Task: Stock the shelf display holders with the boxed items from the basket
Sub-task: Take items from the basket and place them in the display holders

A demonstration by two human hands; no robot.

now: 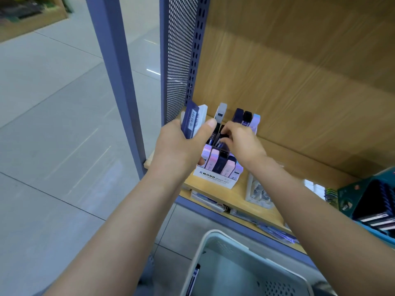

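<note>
Held box [190, 122] showing navy with white barcode label. Display holder [213, 180] reading white, black lettering; boxes inside [214, 160] showing pink, lilac, navy. Shelf [239, 192] showing tan woodgrain. Side panel [181, 60] showing blue-grey, perforated.

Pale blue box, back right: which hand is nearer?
Right. The right hand is in the holder beside the pale blue box; the left hand grips boxes at its opposite side.
</note>
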